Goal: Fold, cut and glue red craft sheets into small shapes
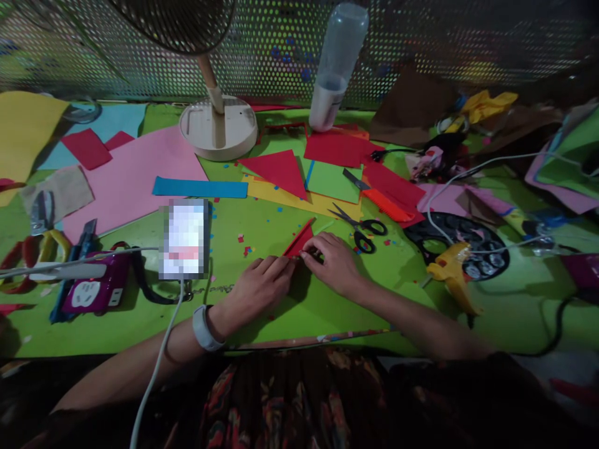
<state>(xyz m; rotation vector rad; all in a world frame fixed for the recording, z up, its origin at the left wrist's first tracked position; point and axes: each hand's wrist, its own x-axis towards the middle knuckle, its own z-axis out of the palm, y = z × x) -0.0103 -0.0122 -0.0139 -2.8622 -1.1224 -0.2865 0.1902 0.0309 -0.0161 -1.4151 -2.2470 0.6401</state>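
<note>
Between my hands, low over the green table, is a narrow folded piece of red paper [300, 239], its pointed end away from me. My left hand [262, 288], with a pale band on the wrist, has its fingers closed at the near end of the paper. My right hand [333, 260] pinches the paper's right side with thumb and forefinger. Black scissors [360, 229] lie slightly spread just beyond my right hand. A red paper triangle [281, 171] rests farther back on yellow and green sheets.
A phone [185, 240] on a cable lies left of my hands. Behind stand a fan base [218, 131] and a bottle [337, 68]. To the right are an orange cutter [386, 204], a black palette [491, 240] and a yellow glue gun [452, 274]. Pliers [58, 246] lie far left.
</note>
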